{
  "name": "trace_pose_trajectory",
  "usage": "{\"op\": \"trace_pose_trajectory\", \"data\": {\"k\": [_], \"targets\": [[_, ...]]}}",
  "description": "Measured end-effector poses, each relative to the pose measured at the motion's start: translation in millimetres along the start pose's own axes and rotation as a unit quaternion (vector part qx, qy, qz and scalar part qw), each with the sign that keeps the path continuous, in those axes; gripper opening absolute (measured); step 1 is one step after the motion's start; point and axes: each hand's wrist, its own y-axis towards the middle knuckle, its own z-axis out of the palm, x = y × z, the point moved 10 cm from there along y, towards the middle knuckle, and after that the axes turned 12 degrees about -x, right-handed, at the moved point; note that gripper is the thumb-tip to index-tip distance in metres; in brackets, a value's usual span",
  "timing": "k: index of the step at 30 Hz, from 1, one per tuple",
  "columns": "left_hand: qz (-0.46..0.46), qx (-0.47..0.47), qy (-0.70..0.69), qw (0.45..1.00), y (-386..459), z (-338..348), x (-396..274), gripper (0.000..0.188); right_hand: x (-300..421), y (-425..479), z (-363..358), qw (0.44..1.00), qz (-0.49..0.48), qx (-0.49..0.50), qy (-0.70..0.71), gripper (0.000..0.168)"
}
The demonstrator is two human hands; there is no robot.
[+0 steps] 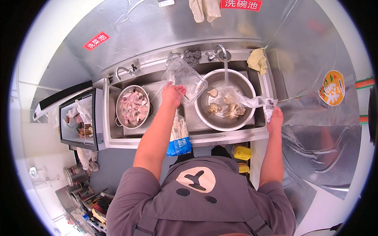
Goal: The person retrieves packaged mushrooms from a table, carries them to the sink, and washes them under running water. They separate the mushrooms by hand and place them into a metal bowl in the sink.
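My left hand (pixel 174 93) is at the near left edge of a clear plastic tray (pixel 189 79), its fingers against it, over the divider between two sink basins. My right hand (pixel 275 118) grips crumpled clear plastic film (pixel 267 106) beyond the right rim of a large metal basin (pixel 251 118). Part of the film trails over that rim. Mushroom clusters (pixel 233 111) lie in the basin, under water running from the right faucet (pixel 221 50). A bag of long white mushrooms (pixel 179 135) with a blue lower part rests at the sink's front edge, below my left hand.
A two-handled metal colander (pixel 117 103) of cut raw meat or fish stands in the left basin, near the left faucet (pixel 124 70). Grey scouring pads (pixel 192 57) and a yellow cloth (pixel 257 61) lie along the sink's edge. An open chest freezer (pixel 99 118) with bagged food stands at left.
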Motion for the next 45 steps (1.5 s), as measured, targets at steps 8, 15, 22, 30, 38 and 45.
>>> {"op": "trace_pose_trajectory", "data": {"k": [8, 15, 22, 30, 38, 45], "targets": [[0.093, -0.046, 0.115, 0.988, 3.9, -20.6, -24.8, 0.05, 85.5, 12.1, -17.3, 0.977, -0.079, 0.016, 0.199, 0.035], [0.111, -0.039, 0.148, 0.982, 5.0, -19.5, -3.8, 0.049, 79.2, 1.5, 20.2, 0.968, 0.02, 0.061, 0.243, 0.051], [0.1, -0.041, 0.251, 0.962, 21.6, -5.1, 59.5, 0.054, 20.2, -4.5, 46.9, 0.964, 0.133, 0.031, 0.226, 0.066], [-0.025, -0.012, 0.264, 0.964, 56.5, 65.2, 205.0, 0.076, -22.4, -22.8, 21.4, 0.966, 0.158, 0.014, 0.203, 0.062], [-0.103, 0.015, 0.176, 0.979, 57.7, 108.3, 247.7, 0.071, -41.8, -27.8, -65.0, 0.964, 0.163, -0.086, 0.19, 0.06], [-0.221, 0.018, 0.085, 0.971, 62.0, 90.1, 272.2, 0.049, -35.2, -23.7, -73.9, 0.967, 0.146, -0.113, 0.175, 0.058]]}}
